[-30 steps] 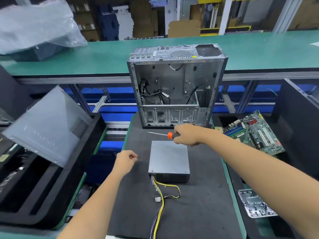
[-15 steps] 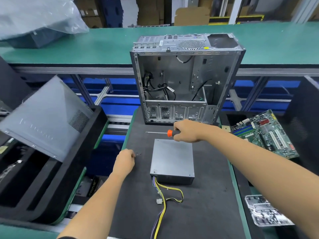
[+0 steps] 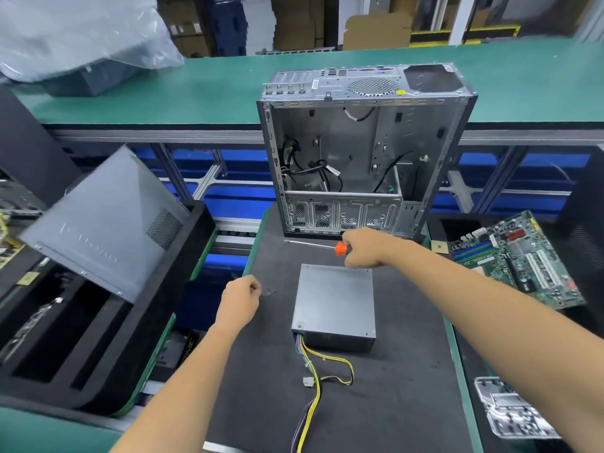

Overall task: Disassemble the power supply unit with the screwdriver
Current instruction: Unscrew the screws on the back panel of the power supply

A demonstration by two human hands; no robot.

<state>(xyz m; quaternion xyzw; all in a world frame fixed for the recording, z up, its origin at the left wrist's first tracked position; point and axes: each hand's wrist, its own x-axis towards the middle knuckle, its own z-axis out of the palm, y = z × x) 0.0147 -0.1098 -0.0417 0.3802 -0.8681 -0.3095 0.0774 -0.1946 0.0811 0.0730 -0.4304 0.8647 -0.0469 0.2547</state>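
The grey power supply unit (image 3: pixel 335 302) lies flat on the black mat (image 3: pixel 392 403), its yellow and purple cables (image 3: pixel 313 387) trailing toward me. Just beyond its far edge, my right hand (image 3: pixel 362 248) grips the orange-handled screwdriver (image 3: pixel 340 248), whose shaft points left, level above the mat. My left hand (image 3: pixel 240 300) hovers left of the unit with its fingers curled, right beside a few small dark screws (image 3: pixel 268 291) lying on the mat. Whether it pinches anything is not visible.
An open, emptied computer case (image 3: pixel 362 152) stands upright at the mat's far end. A green motherboard (image 3: pixel 519 259) lies to the right, a metal bracket (image 3: pixel 513 413) lower right. A grey side panel (image 3: pixel 98 223) leans over a black foam tray (image 3: pixel 65 338) on the left.
My left hand has gone down to the mat left of the unit, and small screws now lie by its fingertips. The right hand keeps the screwdriver in place.
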